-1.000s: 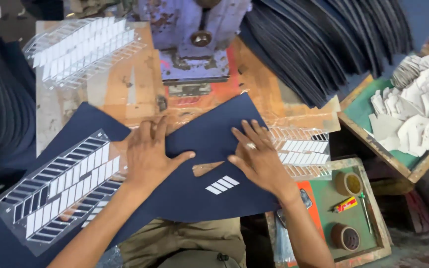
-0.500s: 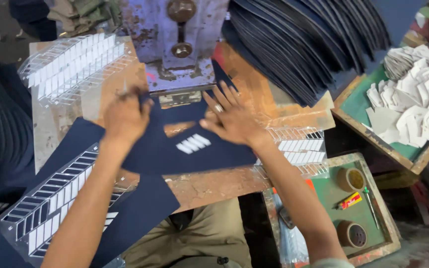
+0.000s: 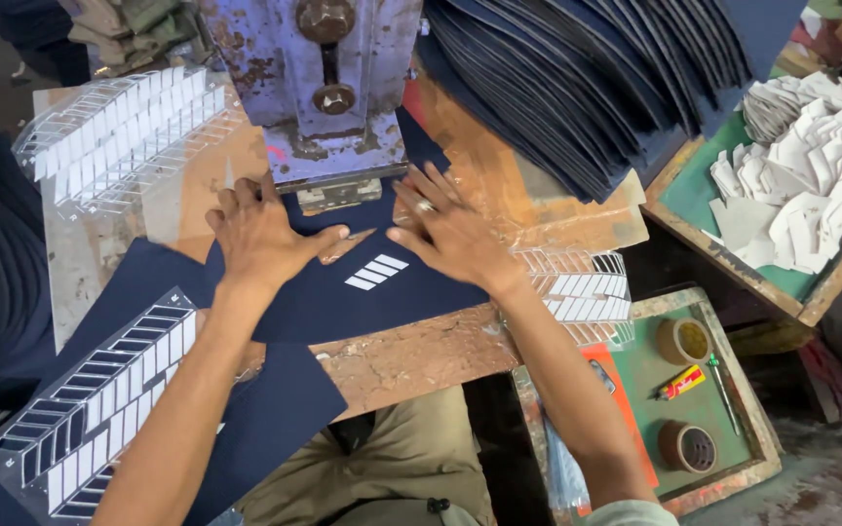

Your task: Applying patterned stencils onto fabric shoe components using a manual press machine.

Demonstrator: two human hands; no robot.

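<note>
My left hand lies flat with fingers spread on a dark navy piece of sheet material, and my right hand presses flat on the same piece just to its right; neither hand is closed around anything, both palms bear down with fingers apart. A ring shows on my right hand.

The navy piece rests on the worn wooden bench, its far edge tucked under the foot of the rusty grey-blue press at twelve o'clock. Its long axis runs roughly left to right, tilted a little. Three white slanted stripes sit on it between my hands, nearer my body.

At ten o'clock lies a clear sheet of white stripe cutouts; at seven o'clock a similar sheet, partly emptied, is cut off by the frame. Another stripe sheet sits at four o'clock beyond my right wrist. At one o'clock a fanned stack of dark pieces overhangs the bench, hiding its far corner. At three o'clock a green tray holds white cut shapes. At five o'clock a green-lined tray carries two round tins and a small yellow-and-red packet; its print is too small to make out.
</note>
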